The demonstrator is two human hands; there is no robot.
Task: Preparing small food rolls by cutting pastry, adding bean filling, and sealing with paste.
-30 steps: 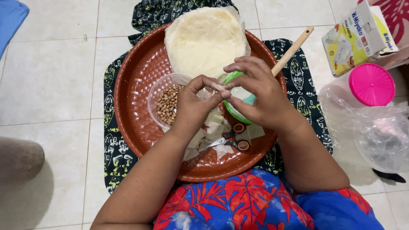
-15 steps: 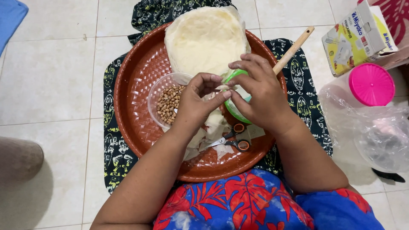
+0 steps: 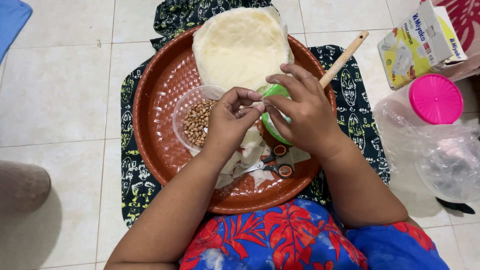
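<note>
Item pinched between my left hand (image 3: pixel 227 122) and right hand (image 3: pixel 300 117): too small to identify. Green bowl (image 3: pixel 272 125) mostly hidden under my right hand. Scissors (image 3: pixel 272 162) blades covered by white scraps (image 3: pixel 245 155). Carton (image 3: pixel 422 42) cut by top edge.

A yellow-and-white carton (image 3: pixel 419 42) lies at the upper right on the pale tiled floor (image 3: pixel 60 90). Just below it stands a container with a pink round lid (image 3: pixel 436 99), with crumpled clear plastic bags (image 3: pixel 440 155) beside it. A blue cloth (image 3: pixel 11 20) occupies the upper left corner. A black patterned cloth (image 3: pixel 135 185) lies spread on the tiles.
</note>
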